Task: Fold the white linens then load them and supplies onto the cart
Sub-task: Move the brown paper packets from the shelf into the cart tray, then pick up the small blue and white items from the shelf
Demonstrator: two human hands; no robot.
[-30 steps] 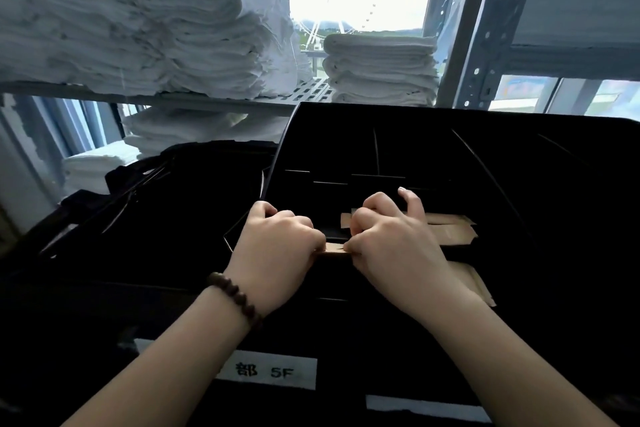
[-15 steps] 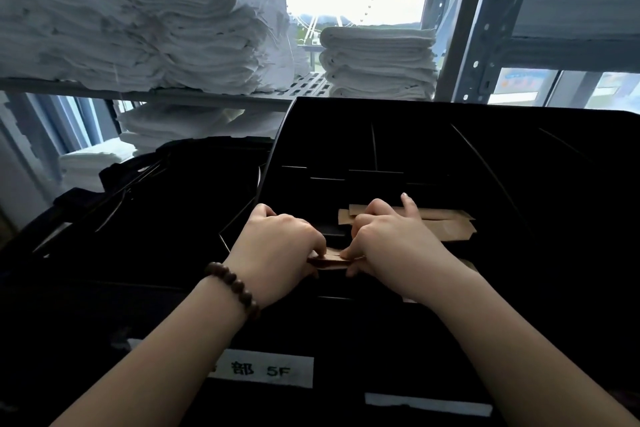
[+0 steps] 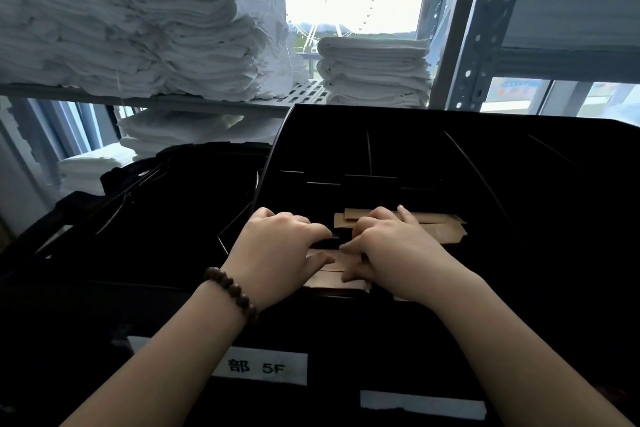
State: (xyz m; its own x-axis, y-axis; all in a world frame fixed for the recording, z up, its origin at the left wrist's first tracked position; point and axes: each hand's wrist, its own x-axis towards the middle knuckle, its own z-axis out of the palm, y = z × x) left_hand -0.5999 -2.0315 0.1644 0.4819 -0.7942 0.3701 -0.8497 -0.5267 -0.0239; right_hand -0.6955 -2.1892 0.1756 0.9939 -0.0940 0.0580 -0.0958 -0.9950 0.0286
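Item: brown paper packets [image 3: 332, 276], lying in the cart tray [image 3: 450, 156], near compartment. We are gripping them with left hand [image 3: 277, 253] and right hand [image 3: 398, 250], fingers curled, thumbs pressing on top. Their long axis is running left-right between the two hands, both equally near.

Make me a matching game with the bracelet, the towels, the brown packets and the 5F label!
Things:
1. bead bracelet
2. short towel stack
3. brown packets
4. 5F label

Places:
A. inside the black tray
B. round the person's wrist
C. stuck on the black front, nearest the person
D. on the metal shelf

Pairs: 1-B, 2-D, 3-A, 4-C.
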